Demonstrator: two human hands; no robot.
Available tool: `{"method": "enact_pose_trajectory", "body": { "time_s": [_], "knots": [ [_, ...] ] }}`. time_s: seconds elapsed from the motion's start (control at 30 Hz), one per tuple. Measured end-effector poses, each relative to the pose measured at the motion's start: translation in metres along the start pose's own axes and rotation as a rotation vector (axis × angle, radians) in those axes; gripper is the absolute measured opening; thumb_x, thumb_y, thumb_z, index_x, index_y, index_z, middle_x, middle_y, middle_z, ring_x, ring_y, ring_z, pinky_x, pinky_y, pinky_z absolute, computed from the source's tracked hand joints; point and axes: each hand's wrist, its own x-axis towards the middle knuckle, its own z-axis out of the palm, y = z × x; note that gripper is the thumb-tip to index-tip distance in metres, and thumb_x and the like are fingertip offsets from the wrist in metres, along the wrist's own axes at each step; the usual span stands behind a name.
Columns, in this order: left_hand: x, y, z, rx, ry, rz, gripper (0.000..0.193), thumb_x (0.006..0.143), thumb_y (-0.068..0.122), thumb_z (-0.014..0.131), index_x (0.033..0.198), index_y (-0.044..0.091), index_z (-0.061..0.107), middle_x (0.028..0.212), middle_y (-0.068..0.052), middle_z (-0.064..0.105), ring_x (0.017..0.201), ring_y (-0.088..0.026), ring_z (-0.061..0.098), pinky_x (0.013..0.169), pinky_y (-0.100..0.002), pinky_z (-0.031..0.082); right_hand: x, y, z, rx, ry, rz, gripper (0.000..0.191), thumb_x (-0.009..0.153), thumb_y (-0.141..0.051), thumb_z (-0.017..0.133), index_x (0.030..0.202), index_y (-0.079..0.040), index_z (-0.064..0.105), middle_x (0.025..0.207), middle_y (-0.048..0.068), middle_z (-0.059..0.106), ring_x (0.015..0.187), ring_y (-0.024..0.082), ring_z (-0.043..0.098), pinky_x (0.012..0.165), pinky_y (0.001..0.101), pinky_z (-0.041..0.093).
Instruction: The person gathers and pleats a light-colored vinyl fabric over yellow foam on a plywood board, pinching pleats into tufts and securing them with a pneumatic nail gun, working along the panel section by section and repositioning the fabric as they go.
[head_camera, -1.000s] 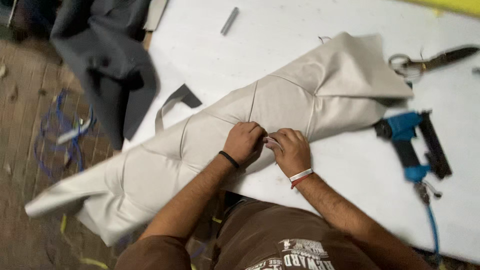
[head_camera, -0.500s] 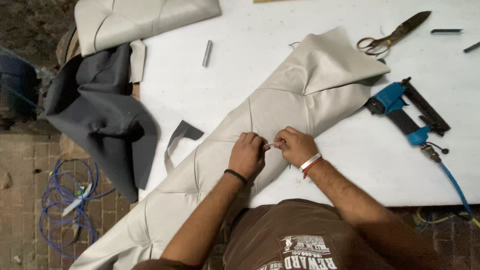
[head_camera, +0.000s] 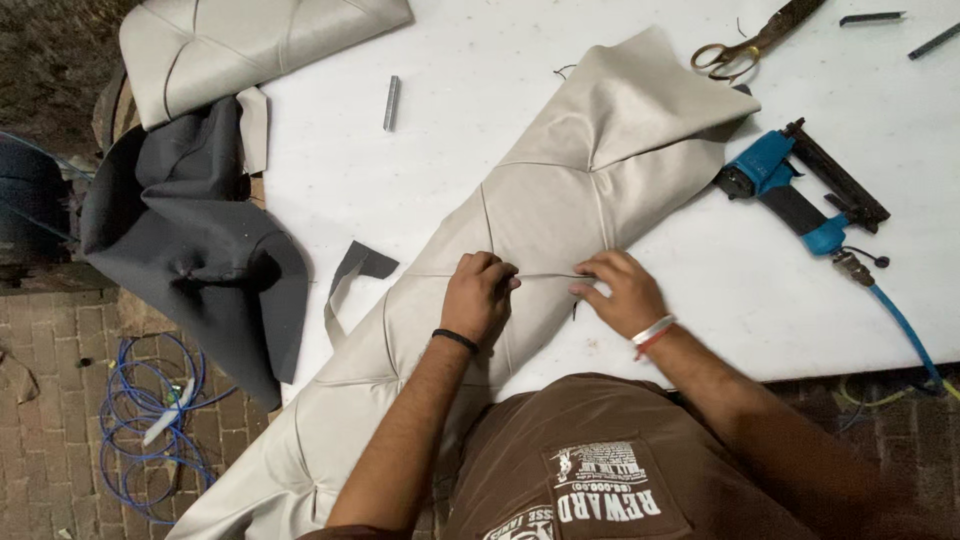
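Head cam, looking down on white counter (head_camera: 420, 190). Long beige quilted cover (head_camera: 560, 210) lies diagonally across it, top end near scissors, bottom end hanging off the counter edge toward the brick floor (head_camera: 50, 400). Left hand (head_camera: 478, 295) sits on the cover mid-length, fingers curled shut, pinching a fold/seam line in the fabric. Right hand (head_camera: 622, 292) just beside it, fingers bent, tips pressing on the same seam; looks like a pinch too, but can't tell for sure from this angle, thumb is hidden. Both hands close, small gap between them, seam pulled taut across the gap. Black band on left wrist, white + red bands on right. Blue pneumatic stapler (head_camera: 800, 195) on counter to the right of the cover, near but not touching, blue hose (head_camera: 905, 335) running off the edge. Scissors (head_camera: 750, 40) at top, just beyond cover's upper corner. Staple strip (head_camera: 392, 102) lying loose upper left. Dark grey fabric (head_camera: 190, 250) draped off counter's left side, second beige piece (head_camera: 250, 45) above it. Blue hose coil (head_camera: 150, 430) on floor.
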Motion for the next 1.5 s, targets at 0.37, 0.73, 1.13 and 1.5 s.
{"method": "enact_pose_trajectory", "body": {
  "time_s": [0.37, 0.73, 1.13, 1.5],
  "knots": [
    [0.009, -0.002, 0.006, 0.101, 0.034, -0.007, 0.005, 0.089, 0.007, 0.067, 0.085, 0.004, 0.070, 0.094, -0.013, 0.063, 0.092, -0.035, 0.058, 0.081, -0.045, 0.050, 0.026, 0.007, -0.003, 0.115, -0.155, 0.095, 0.004, 0.091, -0.007, 0.073, 0.094, -0.007, 0.074, 0.096, 0.002, 0.070, 0.086, 0.015, 0.071, 0.078, 0.0303, 0.060],
    [0.009, -0.004, 0.018, 0.213, -0.027, 0.071, 0.003, 0.086, 0.007, 0.067, 0.085, 0.006, 0.069, 0.092, -0.013, 0.061, 0.087, -0.034, 0.056, 0.077, -0.045, 0.049, -0.006, 0.032, -0.013, 0.087, -0.070, 0.096, 0.013, 0.087, -0.017, 0.080, 0.096, -0.009, 0.076, 0.097, 0.003, 0.072, 0.086, 0.015, 0.073, 0.077, 0.0288, 0.060],
    [0.010, -0.001, 0.026, 0.321, 0.178, -0.107, 0.009, 0.088, 0.014, 0.063, 0.085, 0.010, 0.070, 0.096, -0.010, 0.063, 0.095, -0.032, 0.055, 0.084, -0.047, 0.040, 0.019, 0.002, -0.024, 0.304, -0.209, 0.402, 0.020, 0.090, -0.015, 0.078, 0.107, -0.008, 0.073, 0.077, 0.001, 0.064, 0.068, 0.009, 0.056, 0.063, 0.0246, 0.054],
    [0.014, -0.044, 0.017, -0.327, 0.349, -0.392, 0.015, 0.094, 0.018, 0.072, 0.090, 0.004, 0.069, 0.087, -0.009, 0.071, 0.080, -0.022, 0.068, 0.073, -0.032, 0.054, -0.001, -0.135, -0.165, 1.425, -0.735, -0.979, 0.036, 0.090, -0.018, 0.071, 0.124, -0.007, 0.069, 0.087, -0.001, 0.058, 0.073, 0.010, 0.050, 0.059, 0.0267, 0.046]
  ]
}}
